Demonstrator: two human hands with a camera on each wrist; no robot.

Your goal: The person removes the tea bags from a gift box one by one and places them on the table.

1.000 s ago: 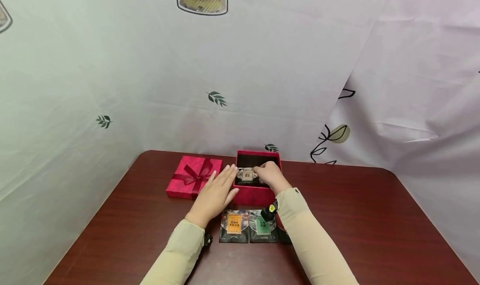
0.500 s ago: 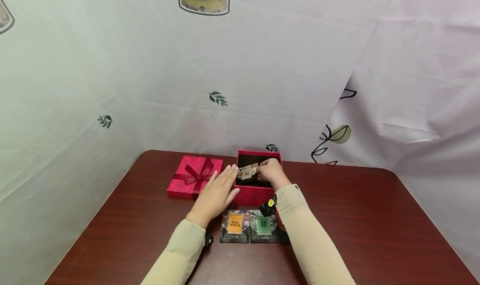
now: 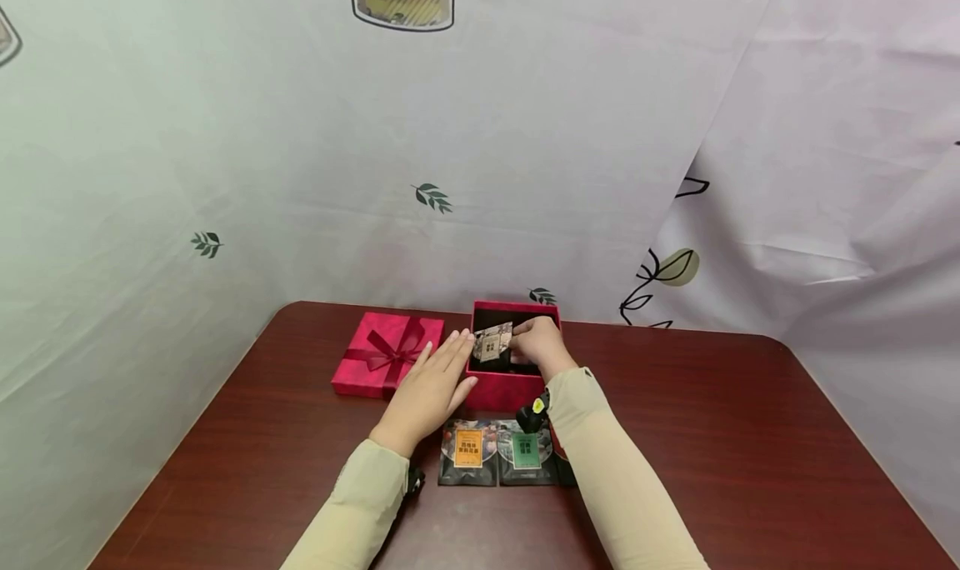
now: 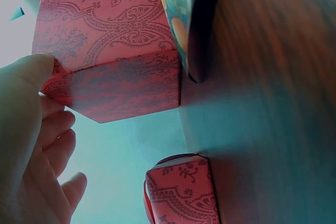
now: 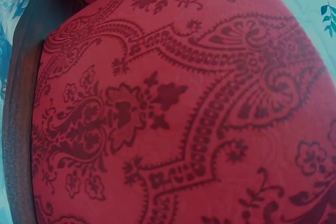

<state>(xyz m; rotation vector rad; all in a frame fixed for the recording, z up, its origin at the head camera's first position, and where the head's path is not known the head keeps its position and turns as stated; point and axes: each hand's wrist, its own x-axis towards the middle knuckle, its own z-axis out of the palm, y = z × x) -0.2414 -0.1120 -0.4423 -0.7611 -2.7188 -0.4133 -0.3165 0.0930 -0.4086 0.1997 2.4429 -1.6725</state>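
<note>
A red patterned box (image 3: 506, 392) stands uncovered, showing a dark inside. Over its opening, my right hand (image 3: 543, 347) pinches the right edge of a dark sachet (image 3: 491, 344) with a beige label; the sachet lies tilted. My left hand (image 3: 426, 391) has its fingers extended against the box's left side. In the left wrist view, that hand's thumb (image 4: 39, 69) touches a box corner, with the other fingers beyond it. The right wrist view is filled by the box wall (image 5: 173, 103), and the right hand is out of sight there.
A red lid (image 3: 375, 337) with a ribbon bow lies left of the box. In front are an orange-labelled sachet (image 3: 468, 462), a green-labelled sachet (image 3: 526, 460) and a third (image 3: 566, 472), mostly behind the right forearm. White printed cloth (image 3: 525, 137) hangs behind the brown table (image 3: 697, 437).
The sachet in my right hand has gone from lying level in the box to tilted, its right side raised. My right hand has shifted slightly; the left hand stays at the box's side.
</note>
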